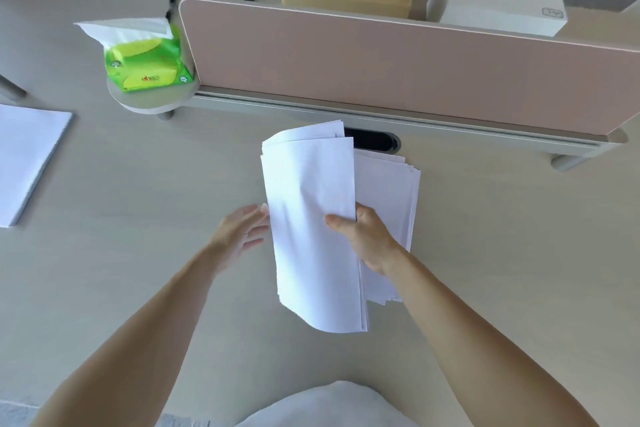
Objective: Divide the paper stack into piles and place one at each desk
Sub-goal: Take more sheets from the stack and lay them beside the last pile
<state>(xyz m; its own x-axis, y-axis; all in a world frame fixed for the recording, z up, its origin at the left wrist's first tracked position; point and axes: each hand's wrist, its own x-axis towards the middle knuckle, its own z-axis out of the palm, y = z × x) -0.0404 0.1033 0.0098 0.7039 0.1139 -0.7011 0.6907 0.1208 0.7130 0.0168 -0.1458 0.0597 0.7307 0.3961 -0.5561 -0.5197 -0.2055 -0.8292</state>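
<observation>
Splitting underway: right hand point(363, 236) grips a sheaf point(311, 218) above the stack point(391, 204), left hand point(242, 229) open alongside; next, probably carrying it to a desk.

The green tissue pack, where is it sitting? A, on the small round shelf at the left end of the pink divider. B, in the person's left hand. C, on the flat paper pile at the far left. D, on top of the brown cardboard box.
A: the green tissue pack rests on the small round shelf right beside the left end of the pink divider.
</observation>
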